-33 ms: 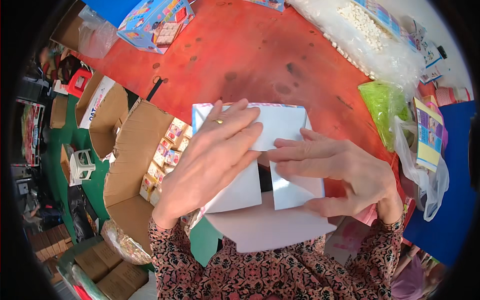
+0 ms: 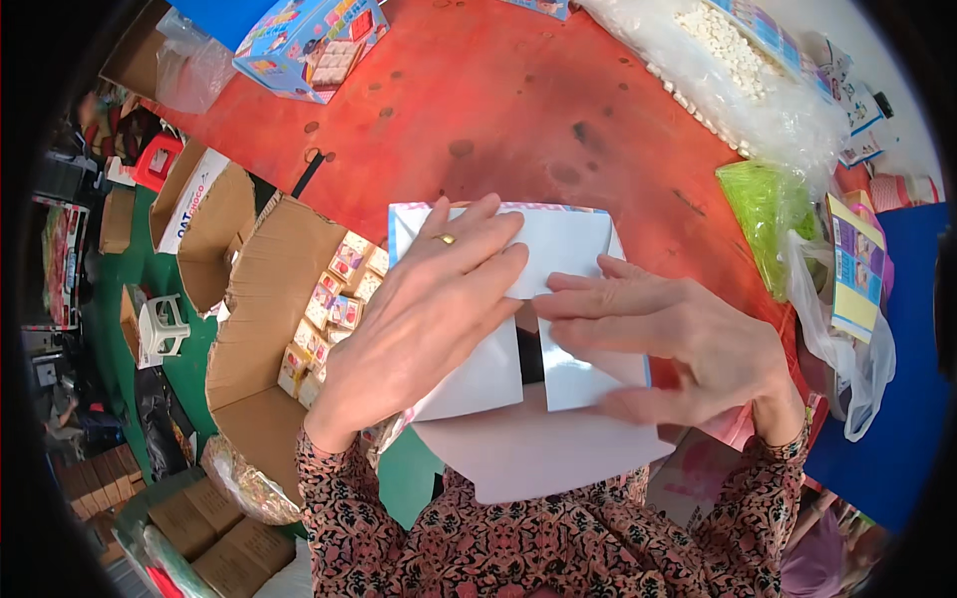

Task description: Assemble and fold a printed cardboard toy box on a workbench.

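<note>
A paperboard box (image 2: pixel 566 237) with white inner flaps and a patterned coloured edge is in front of me, at the near edge of the red table. Two side flaps are folded inward, leaving a dark gap between them. A long white flap (image 2: pixel 538 453) hangs out toward my body. My left hand (image 2: pixel 424 309), with a gold-coloured ring, lies open across the far and left flaps, fingers stretched out. My right hand (image 2: pixel 678 339) is open too, its fingers spread over the right flap (image 2: pixel 578 374). Its thumb is blurred near that flap's lower edge.
An open brown carton (image 2: pixel 264 329) with small wrapped packs (image 2: pixel 344 311) stands at left. A printed blue box (image 2: pixel 309 50) is at the far left of the red table (image 2: pixel 478 110). Far right are a clear bag of white pieces (image 2: pixel 733 60) and a green bag (image 2: pixel 758 214).
My right thumb has shifted slightly up and to the left, along the flap's edge. The box has moved a touch to the right; my left hand stays on the flaps.
</note>
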A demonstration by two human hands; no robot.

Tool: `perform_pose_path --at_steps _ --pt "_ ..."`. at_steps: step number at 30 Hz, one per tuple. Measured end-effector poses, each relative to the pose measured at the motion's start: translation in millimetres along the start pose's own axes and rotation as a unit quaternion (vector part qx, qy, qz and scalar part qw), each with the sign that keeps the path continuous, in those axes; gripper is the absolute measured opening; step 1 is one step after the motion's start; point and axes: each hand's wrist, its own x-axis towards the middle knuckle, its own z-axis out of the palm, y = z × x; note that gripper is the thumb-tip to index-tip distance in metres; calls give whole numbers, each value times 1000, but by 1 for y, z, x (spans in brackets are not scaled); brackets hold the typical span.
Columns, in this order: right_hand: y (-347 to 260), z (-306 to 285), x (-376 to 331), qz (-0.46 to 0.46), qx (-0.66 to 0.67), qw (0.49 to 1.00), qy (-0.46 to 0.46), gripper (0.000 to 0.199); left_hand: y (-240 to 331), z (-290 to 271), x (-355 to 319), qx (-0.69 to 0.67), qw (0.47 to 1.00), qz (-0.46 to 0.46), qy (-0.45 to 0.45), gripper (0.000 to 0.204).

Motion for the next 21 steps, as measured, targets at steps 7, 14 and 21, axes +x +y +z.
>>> perform_pose_path --at_steps 7,14,21 --pt "8 7 -3 -26 22 999 26 28 5 -4 3 23 1000 -19 -3 33" --pt "24 41 -3 33 116 971 207 18 4 9 7 64 998 -4 19 26" --pt "37 56 9 60 44 932 355 36 9 14 5 121 992 16 15 25"
